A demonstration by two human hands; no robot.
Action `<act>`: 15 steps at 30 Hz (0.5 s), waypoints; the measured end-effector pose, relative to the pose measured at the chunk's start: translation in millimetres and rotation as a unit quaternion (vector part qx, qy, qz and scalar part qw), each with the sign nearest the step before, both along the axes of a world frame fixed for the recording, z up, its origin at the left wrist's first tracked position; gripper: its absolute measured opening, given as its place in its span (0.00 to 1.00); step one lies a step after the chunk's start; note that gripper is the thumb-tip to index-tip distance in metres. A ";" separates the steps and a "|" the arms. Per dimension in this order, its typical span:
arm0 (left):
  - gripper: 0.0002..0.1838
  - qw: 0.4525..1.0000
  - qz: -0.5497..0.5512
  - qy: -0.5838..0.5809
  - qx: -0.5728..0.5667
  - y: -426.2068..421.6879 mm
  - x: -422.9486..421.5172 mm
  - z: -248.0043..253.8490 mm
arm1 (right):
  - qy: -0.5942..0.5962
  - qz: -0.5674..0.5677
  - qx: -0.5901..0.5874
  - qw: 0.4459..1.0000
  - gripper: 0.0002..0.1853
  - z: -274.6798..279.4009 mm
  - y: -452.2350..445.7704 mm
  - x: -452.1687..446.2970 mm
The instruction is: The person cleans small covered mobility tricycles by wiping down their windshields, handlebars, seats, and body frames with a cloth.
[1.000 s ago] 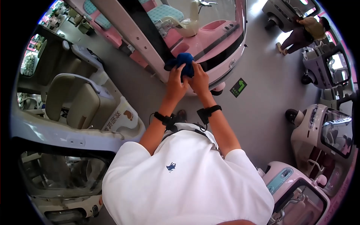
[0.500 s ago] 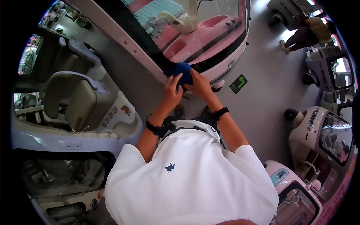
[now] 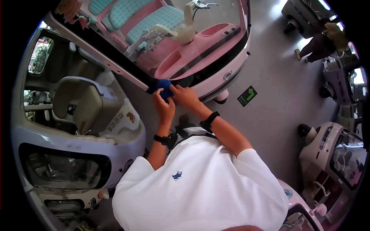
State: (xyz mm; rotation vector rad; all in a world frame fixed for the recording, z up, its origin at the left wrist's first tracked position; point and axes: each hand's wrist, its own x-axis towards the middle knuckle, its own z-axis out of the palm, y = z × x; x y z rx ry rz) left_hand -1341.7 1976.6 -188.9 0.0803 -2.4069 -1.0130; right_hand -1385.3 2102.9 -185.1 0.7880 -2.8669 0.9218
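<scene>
While we stand at the pink car [image 3: 214, 82], our hands: left hand [image 3: 163, 106] holding the near side of the blue cloth [image 3: 165, 85], finger and thumb slightly parted; right hand [image 3: 185, 97] holding it too, fingers narrow
Blue cloth: bunched at the pink car's front corner; whether it touches the body, we cannot tell
Progress: cloth gripped, not yet put down; anything else done or left is hidden from us

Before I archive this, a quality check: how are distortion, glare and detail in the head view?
Head view: fisheye distortion, black corners, the lilac vehicle bowed at left; head view: white glare on the grey floor, upper right; head view: the blue cloth is dark, its folds hard to read.
</scene>
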 end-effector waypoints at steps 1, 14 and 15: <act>0.21 0.999 0.002 0.006 -0.031 8.0 -1.2 -3.0 | -0.021 -0.003 0.004 1.000 0.22 -0.5 10.1 -0.9; 0.20 0.983 -0.123 -0.135 -0.006 121.1 -24.8 -36.5 | 0.063 -0.063 0.032 0.996 0.23 -72.3 155.4 13.3; 0.19 0.982 -0.152 -0.110 0.005 123.3 -30.9 -22.5 | 0.065 -0.062 0.032 0.995 0.23 -57.6 156.0 9.9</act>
